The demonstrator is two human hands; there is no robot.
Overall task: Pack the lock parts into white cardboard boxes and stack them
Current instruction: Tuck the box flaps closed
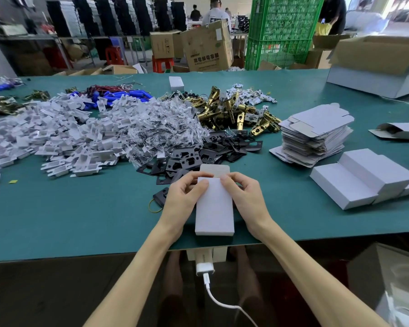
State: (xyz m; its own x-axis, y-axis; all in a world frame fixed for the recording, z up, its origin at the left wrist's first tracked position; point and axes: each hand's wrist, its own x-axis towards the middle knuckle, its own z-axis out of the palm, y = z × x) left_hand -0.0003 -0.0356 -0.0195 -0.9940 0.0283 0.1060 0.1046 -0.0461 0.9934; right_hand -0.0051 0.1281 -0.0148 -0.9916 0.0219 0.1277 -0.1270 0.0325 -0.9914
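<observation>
At lower centre, the left hand (pixel 182 197) and right hand (pixel 246 197) clasp the sides of the white cardboard box (pixel 214 208) lying on the tabletop (pixel 80 220), thumbs pressing its top, apparently steadying it to tuck the raised end flap (pixel 215 171).

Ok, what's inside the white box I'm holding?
Its contents are hidden by its top face. The left hand and right hand hold the white box; only its raised end flap shows.
</observation>
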